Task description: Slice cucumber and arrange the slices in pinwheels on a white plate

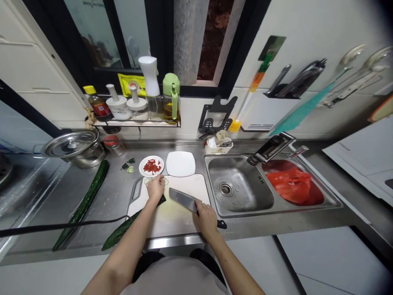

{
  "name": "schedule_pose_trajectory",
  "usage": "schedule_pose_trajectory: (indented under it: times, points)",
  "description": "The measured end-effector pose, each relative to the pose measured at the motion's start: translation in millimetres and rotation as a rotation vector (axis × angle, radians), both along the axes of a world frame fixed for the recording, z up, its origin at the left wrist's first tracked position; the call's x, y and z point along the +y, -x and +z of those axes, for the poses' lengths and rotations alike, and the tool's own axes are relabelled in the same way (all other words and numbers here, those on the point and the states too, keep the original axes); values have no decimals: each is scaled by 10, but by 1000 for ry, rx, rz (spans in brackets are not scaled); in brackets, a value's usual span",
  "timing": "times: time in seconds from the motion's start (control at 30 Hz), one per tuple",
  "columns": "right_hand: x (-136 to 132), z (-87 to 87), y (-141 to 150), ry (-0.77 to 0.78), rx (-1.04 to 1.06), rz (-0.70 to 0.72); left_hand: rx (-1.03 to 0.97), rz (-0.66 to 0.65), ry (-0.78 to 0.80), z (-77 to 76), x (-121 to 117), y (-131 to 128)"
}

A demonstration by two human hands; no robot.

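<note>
1. The cut cucumber [121, 232] lies to the left, its long axis slanting from the near-left tabletop [115, 192] up and rightward across the cutting board [181, 227]. Its lower end overhangs the board's left edge; the left forearm [130, 239] crosses over its middle.
2. Its upper end shows just right of the left wrist, between that wrist and the knife blade, apart from the steel.
3. The left hand [156, 187] is the nearer one, just beyond that end, fingers bunched down at the pale cucumber slices [166, 181] along the board's far edge; whether they pinch a slice I cannot tell.
4. The right hand [205, 216] is closed around the kitchen knife [182, 199] near where blade meets handle. The blade points far-left, so its line crosses the cucumber's slant rather than following it.
</note>
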State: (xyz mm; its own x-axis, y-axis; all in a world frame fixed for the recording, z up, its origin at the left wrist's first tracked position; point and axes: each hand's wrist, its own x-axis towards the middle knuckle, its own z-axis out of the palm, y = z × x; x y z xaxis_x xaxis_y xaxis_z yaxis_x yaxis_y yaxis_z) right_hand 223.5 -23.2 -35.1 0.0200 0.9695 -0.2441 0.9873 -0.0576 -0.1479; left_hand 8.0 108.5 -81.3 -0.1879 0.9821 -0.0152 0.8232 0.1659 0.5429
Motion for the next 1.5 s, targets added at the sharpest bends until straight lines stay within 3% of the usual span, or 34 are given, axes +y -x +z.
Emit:
schedule_pose_trajectory:
  times: [0.23,0.5,0.77,0.9,1.0,1.13,1.27,1.5]
  points:
    - [-23,-44,-31,-13,11,-7,135,-74,5,-26,56,-2]
    - [-45,-45,-30,-36,12,-10,173,-71,43,16,55,-22]
    - [-40,-33,-11,-44,37,-24,214,-160,24,51,4,-2]
    - [-48,-25,-3,-48,77,-57,178,-140,36,64,15,1]
    - [-60,-25,4,-45,113,-95,110,-55,16,88,-17,55]
    - [-63,-2,29,-21,125,-135,-1,47,-56,113,-178,214]
    - [-40,46,69,8,123,-152,-42,58,-97,97,-448,384]
    - [38,76,184,60,190,-96,-57,-153,-135,28,-811,443]
